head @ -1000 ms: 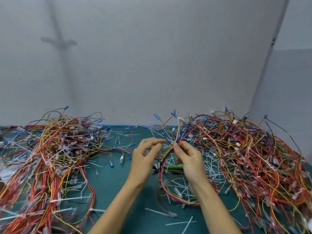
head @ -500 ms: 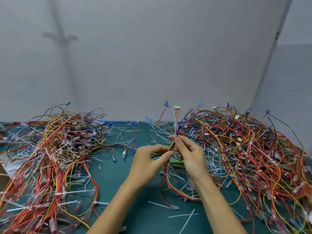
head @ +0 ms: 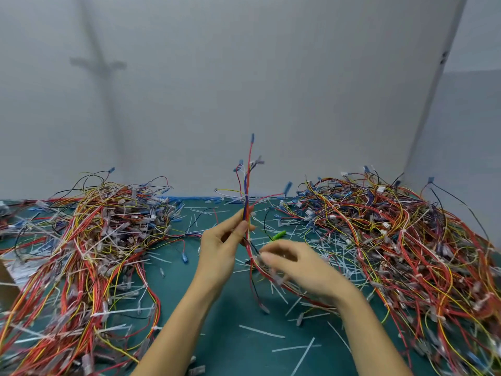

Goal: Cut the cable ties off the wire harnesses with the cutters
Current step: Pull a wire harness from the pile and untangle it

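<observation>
I saw a teal mat [head: 230, 335] below a grey wall [head: 244, 77], a tangled heap [head: 95, 240] at nine o'clock and a second heap [head: 393, 240] at three. The left hand [head: 217, 256] pinched one harness [head: 246, 191] upright at centre. The right hand [head: 306, 267] was blurred at four o'clock, and I couldn't tell its grip.

The bench [head: 233, 346] is covered by a dark teal mat, and a strip of blue tape [head: 195, 198] is seen along its far edge. A left heap of wire harnesses [head: 89, 248] is spread over one side and a right heap of wire harnesses [head: 393, 248] over the other, the two well apart. The bare strip between them is littered with cut cable ties [head: 261, 331]; a green-handled item [head: 279, 235], only partly visible, is laid near the middle, and a cardboard corner [head: 5, 286] is noted at the left edge.
</observation>
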Demonstrator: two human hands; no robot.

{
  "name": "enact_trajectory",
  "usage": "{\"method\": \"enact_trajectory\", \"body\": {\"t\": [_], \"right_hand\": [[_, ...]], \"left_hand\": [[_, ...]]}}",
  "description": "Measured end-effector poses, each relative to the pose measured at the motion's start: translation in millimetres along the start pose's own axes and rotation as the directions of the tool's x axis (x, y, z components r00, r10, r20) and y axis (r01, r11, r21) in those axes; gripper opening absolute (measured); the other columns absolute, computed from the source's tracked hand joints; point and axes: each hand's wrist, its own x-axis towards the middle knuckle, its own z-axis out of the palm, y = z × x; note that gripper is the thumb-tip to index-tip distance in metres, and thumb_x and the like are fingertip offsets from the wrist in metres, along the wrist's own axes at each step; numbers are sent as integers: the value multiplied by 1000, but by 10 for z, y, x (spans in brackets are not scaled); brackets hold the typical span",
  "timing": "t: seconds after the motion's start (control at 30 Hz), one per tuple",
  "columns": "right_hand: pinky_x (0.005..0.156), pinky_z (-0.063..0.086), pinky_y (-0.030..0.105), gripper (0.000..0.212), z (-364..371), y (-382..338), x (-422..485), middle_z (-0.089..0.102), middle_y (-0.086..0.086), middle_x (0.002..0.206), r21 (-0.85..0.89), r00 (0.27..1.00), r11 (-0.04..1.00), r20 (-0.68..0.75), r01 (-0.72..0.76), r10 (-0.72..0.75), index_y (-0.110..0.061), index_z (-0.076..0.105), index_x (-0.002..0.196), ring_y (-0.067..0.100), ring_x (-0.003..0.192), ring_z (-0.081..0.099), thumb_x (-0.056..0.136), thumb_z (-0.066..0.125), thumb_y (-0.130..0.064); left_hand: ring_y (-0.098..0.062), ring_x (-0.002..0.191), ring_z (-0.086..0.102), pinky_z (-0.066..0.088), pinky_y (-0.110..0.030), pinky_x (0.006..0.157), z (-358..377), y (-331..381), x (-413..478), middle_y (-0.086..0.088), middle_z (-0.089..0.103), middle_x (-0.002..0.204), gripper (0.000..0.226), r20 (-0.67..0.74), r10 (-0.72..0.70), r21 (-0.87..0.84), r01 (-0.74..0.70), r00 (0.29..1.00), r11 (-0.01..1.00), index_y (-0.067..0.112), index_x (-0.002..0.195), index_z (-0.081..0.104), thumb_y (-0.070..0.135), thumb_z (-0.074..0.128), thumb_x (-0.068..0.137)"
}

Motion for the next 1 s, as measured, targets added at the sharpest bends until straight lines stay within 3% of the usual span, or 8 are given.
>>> {"method": "enact_trajectory", "body": {"t": [0.13, 0.27, 0.37, 0.5, 0.67, 0.8, 0.9, 1.0], "right_hand": [[78, 56, 28, 12, 99, -26, -26, 76, 4, 93, 134, 992, 991, 126, -3, -14, -20, 72, 103, 20, 75, 67, 93, 67, -15], [68, 50, 32, 11, 127, -32, 28, 74, 9, 77, 218, 998, 974, -10, 66, -65, -8, 75, 90, 18, 64, 60, 91, 65, -2], [60, 51, 24, 17, 128, -34, 57, 73, 7, 72, 318, 989, 942, -135, 108, -68, -9, 73, 84, 11, 54, 59, 92, 62, 0], [52, 52, 19, 14, 143, -37, 82, 73, 6, 68, 507, 969, 847, -243, 158, -36, -5, 71, 88, 9, 51, 63, 93, 59, 0], [55, 52, 21, 13, 192, -51, 98, 74, 10, 75, 543, 949, 817, -314, 194, -17, -7, 73, 89, 12, 54, 62, 92, 61, -7], [78, 55, 34, 22, 199, -62, 69, 77, 7, 95, 458, 959, 872, -280, 173, -43, -13, 72, 109, 18, 77, 67, 99, 53, -9], [88, 53, 21, 41, 195, -77, 40, 75, -4, 111, 409, 979, 901, -194, 142, -66, -26, 60, 128, 8, 98, 67, 99, 47, 0], [92, 47, 13, 59, 208, -70, 44, 65, -11, 130, 332, 978, 931, -184, 154, -96, -29, 46, 141, -5, 118, 58, 97, 43, 10]], "left_hand": [[1, 71, 59, 49, -12, 69, 15, -44, 12, 10, 75, 83, 25, -84, -26, -81, 19, 996, 997, 32, 103, 73, 11, 62, 92], [0, 74, 62, 50, -13, 71, 3, -56, 24, 11, 74, 86, 26, -111, -15, -87, 6, 994, 996, 37, 98, 74, 16, 59, 95], [-5, 76, 63, 49, -17, 74, -7, -60, 33, 13, 72, 88, 27, -38, 30, 25, -29, 999, 999, 40, 95, 73, 23, 53, 99], [-6, 86, 63, 50, -22, 82, -35, -132, 54, 13, 73, 101, 22, -138, 28, 117, -12, 990, 993, 40, 99, 70, 21, 70, 88], [4, 58, 50, 44, -7, 61, -37, -178, 52, 13, 65, 89, 35, -300, 27, 51, -12, 954, 999, 25, 101, 65, 13, 83, 74], [-3, 43, 45, 40, -23, 47, -48, -166, 53, 6, 55, 59, 25, -441, -89, 24, 110, 893, 994, 19, 72, 55, 26, 78, 81], [-12, 35, 50, 36, -18, 36, -28, -69, 25, -2, 59, 50, 39, -261, -375, -154, 345, 890, 926, 10, 68, 58, 42, 66, 88], [-24, 67, 73, 51, -22, 46, 34, 40, -29, -11, 75, 80, 40, 4, -427, -184, 420, 904, 889, 3, 87, 69, 42, 61, 90]]}}
